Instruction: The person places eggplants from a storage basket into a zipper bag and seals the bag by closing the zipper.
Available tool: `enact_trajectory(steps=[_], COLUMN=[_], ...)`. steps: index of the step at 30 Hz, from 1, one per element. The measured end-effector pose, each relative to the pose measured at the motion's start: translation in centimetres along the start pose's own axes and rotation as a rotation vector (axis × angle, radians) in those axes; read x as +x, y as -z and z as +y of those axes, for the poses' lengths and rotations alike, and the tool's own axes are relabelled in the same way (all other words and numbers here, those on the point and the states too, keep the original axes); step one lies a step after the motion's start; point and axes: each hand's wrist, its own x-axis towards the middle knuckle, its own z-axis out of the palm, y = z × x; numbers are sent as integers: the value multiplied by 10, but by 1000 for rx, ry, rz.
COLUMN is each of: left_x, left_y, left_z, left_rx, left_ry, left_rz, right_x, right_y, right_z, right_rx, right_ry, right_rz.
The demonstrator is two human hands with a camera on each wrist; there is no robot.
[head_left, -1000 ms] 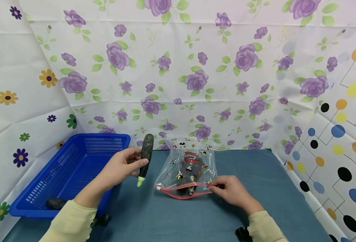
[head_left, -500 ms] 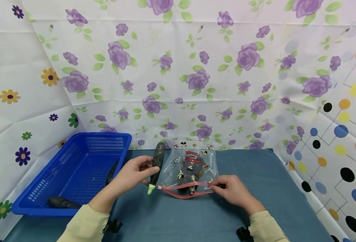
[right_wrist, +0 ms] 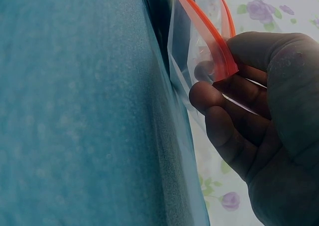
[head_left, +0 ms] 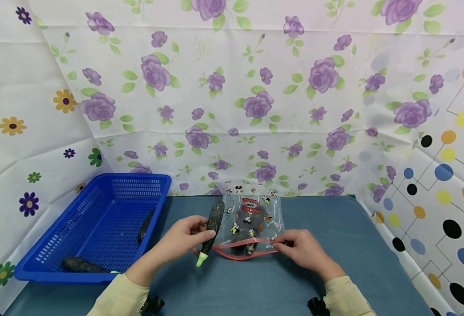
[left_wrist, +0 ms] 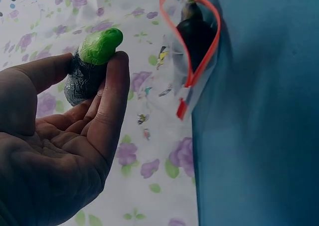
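Left fingers (left_wrist: 113, 94) partly hide the green-tipped dark vegetable (head_left: 215, 218).

On the teal tabletop (head_left: 232, 289), a blue basket (head_left: 135, 188) and a clear red-edged bag (head_left: 251, 205).

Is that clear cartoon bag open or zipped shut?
The bag is open: its red zip edges gape apart, with a dark object visible between them. The right hand pinches one corner.
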Motion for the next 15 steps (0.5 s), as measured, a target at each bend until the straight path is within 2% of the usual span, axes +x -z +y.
enact_trajectory(steps=[15], left_x=[1], left_y=[-11], left_z=[-19], left_rx=[-38], left_ry=[44], left_rz=[-83], right_x=[0], right_y=[0], right_z=[0], right_rx=[12], right_ry=[-18], right_rz=[-15])
